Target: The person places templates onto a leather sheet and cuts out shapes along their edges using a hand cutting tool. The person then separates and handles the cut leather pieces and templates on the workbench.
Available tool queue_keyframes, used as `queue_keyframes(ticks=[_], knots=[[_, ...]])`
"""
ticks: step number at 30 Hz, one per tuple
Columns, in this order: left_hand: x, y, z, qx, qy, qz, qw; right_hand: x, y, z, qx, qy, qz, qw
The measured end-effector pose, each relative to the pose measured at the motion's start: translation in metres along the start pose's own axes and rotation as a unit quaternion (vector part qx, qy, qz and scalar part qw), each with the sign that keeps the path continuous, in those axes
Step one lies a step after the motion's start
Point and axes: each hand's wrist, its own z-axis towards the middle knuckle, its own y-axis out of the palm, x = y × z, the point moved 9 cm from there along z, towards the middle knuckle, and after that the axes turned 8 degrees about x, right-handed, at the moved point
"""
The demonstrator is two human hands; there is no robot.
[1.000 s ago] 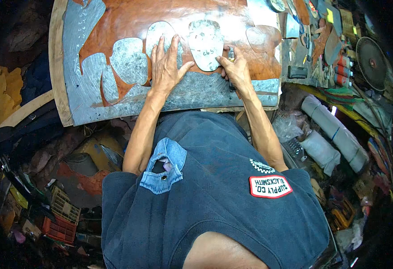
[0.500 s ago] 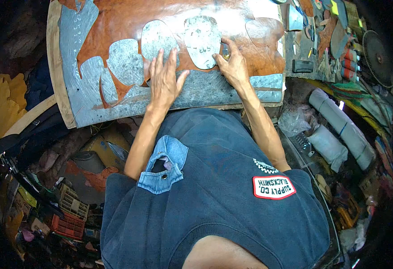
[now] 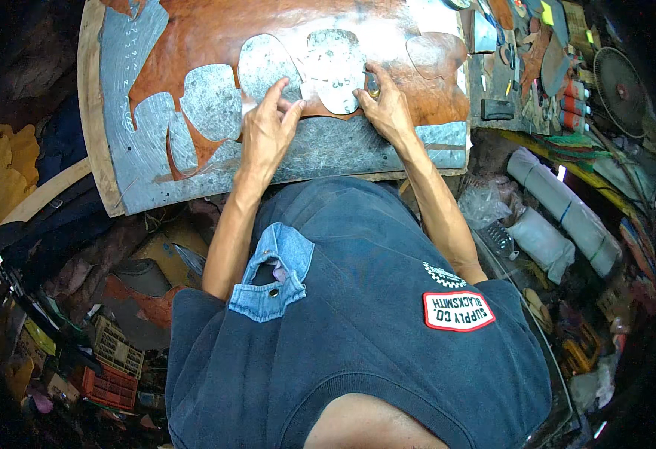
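When checking the pale, rounded plate with dark handwritten marks, look to twelve o'clock, on top of a glossy reddish-brown leather sheet spread over a grey-topped counter. Note the right hand at one o'clock: partly curled, thumb tip at the plate's four o'clock edge, with a small dark-and-yellowish object mostly hidden near thumb and forefinger; impossible to make out how firmly gripped, if at all. Note also the left hand at eleven o'clock: half unfurled, gripping nothing visible, thumb near the plate's eight o'clock edge, contact unclear.

Watch for skidding or pivoting, a likely result of pressing from four o'clock alone on so slick a surface. Beware of crowding the rounded grey gap in the leather at nine o'clock of the plate: could leave too thin a strip between, easily torn. Allow for strong glare around the plate's one o'clock edge, perhaps hiding a small shift.
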Motion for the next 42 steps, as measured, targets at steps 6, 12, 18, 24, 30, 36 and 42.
queue_keyframes(ticks=[6, 12, 18, 24, 30, 36, 42], knots=[[0.053, 0.001, 0.017, 0.095, 0.368, 0.202, 0.903, -0.006, 0.001, -0.001, -0.003, -0.018, -0.024, 1.0], [0.015, 0.03, 0.031, 0.034, 0.368, 0.216, 0.904, 0.002, -0.001, -0.001, 0.003, -0.01, -0.069, 0.998], [0.013, 0.032, 0.03, 0.028, 0.377, 0.221, 0.899, 0.011, -0.008, -0.018, -0.006, -0.02, -0.063, 0.998], [0.012, 0.031, 0.024, 0.028, 0.375, 0.245, 0.894, 0.003, -0.01, -0.033, 0.005, -0.023, -0.121, 0.992], [0.013, 0.021, 0.027, 0.069, 0.368, 0.145, 0.916, 0.009, -0.01, -0.033, 0.02, -0.047, -0.126, 0.991], [0.006, 0.024, 0.028, 0.057, 0.357, 0.177, 0.915, 0.01, -0.008, -0.031, 0.018, -0.042, -0.105, 0.993], [0.007, 0.03, 0.028, 0.052, 0.37, 0.19, 0.908, 0.006, -0.011, -0.031, 0.031, -0.052, -0.118, 0.991]])
